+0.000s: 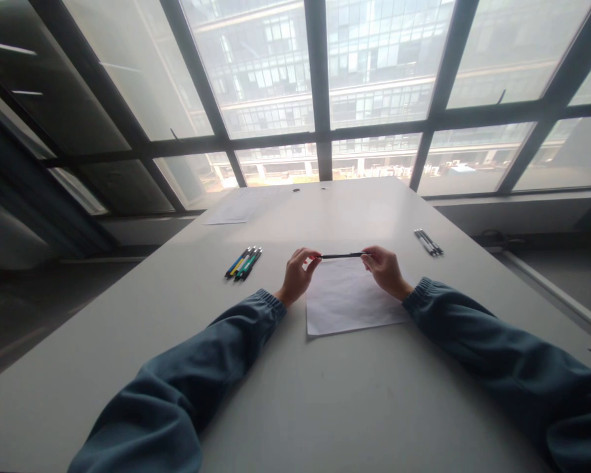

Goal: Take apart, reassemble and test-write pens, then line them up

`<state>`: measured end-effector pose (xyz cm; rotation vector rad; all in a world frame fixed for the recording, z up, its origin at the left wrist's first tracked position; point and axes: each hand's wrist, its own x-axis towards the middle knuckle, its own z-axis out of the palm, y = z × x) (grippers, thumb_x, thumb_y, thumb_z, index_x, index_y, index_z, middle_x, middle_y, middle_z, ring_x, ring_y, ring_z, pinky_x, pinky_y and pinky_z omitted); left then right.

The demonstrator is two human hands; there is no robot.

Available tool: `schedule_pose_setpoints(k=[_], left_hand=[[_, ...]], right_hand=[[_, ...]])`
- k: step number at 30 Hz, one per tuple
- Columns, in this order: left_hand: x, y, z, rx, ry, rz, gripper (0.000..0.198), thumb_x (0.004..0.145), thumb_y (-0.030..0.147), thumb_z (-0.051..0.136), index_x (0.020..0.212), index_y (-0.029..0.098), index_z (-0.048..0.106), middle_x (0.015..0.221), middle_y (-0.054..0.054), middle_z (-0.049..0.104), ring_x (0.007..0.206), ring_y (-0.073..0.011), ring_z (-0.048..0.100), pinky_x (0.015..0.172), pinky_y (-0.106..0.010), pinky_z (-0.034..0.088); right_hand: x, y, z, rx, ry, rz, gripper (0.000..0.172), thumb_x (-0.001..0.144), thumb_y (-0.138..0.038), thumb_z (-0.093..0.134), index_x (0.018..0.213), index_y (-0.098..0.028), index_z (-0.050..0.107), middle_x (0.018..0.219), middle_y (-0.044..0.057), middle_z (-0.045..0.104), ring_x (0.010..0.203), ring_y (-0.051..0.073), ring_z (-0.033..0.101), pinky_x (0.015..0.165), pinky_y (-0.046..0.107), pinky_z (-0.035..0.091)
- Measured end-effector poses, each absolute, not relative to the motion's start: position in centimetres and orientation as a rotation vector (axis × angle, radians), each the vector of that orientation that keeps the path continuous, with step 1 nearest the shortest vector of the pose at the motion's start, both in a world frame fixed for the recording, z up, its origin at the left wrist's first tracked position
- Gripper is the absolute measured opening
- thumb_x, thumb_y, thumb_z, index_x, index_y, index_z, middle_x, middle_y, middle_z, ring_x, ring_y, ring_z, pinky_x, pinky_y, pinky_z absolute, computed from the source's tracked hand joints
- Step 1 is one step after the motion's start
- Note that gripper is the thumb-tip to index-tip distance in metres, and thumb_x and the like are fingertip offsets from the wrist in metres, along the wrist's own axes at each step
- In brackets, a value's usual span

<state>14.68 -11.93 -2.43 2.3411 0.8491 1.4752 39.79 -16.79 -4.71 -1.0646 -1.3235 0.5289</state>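
Note:
A black pen [342, 255] is stretched level between my two hands, just above the far edge of a white sheet of paper [349, 302]. My left hand [298, 272] pinches its left end between thumb and fingers. At the other end, my right hand [385, 268] grips the pen the same way, partly covering the tip. The paper lies flat on the table below, its right side partly hidden by my right hand and sleeve.
Several pens with coloured barrels [243, 263] lie side by side on the left of the white table [295, 407]. Another group of pens [428, 242] rests at the right. More paper sheets [234, 207] lie at the far left, before large windows [374, 66].

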Motion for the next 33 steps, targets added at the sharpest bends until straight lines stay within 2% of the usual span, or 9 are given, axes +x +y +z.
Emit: schedule_pose_setpoints(k=[7, 21, 33], left_hand=[[14.68, -11.82, -2.59, 2.333, 0.843, 1.480, 0.021, 0.098, 0.036, 0.056, 0.088, 0.020, 0.065, 0.083, -0.003, 0.066, 0.081, -0.0161, 0.062, 0.071, -0.028, 0.048], [14.60, -12.07, -2.62, 2.302, 0.899, 1.398, 0.045, 0.102, 0.046, 0.044, 0.069, 0.018, 0.057, 0.068, -0.001, 0.061, 0.066, -0.0139, 0.057, 0.068, -0.026, 0.045], [14.49, -12.09, -2.81, 2.320, 0.976, 1.329, 0.057, 0.102, 0.051, 0.038, 0.057, 0.018, 0.052, 0.055, 0.000, 0.055, 0.055, -0.0123, 0.052, 0.061, -0.026, 0.041]], right_hand=[[39.86, -16.65, -4.98, -1.076, -1.331, 0.547, 0.030, 0.082, -0.046, 0.068, 0.084, -0.016, 0.066, 0.056, -0.003, 0.055, 0.050, 0.013, 0.051, 0.049, 0.026, 0.043], [39.68, -16.78, -4.77, -1.058, -1.353, 0.553, 0.030, 0.082, -0.046, 0.069, 0.085, -0.016, 0.066, 0.055, -0.003, 0.055, 0.050, 0.012, 0.051, 0.050, 0.027, 0.043], [39.75, -16.68, -5.00, -1.056, -1.353, 0.555, 0.027, 0.082, -0.043, 0.070, 0.084, -0.016, 0.067, 0.056, -0.002, 0.056, 0.050, 0.012, 0.051, 0.050, 0.027, 0.043]])
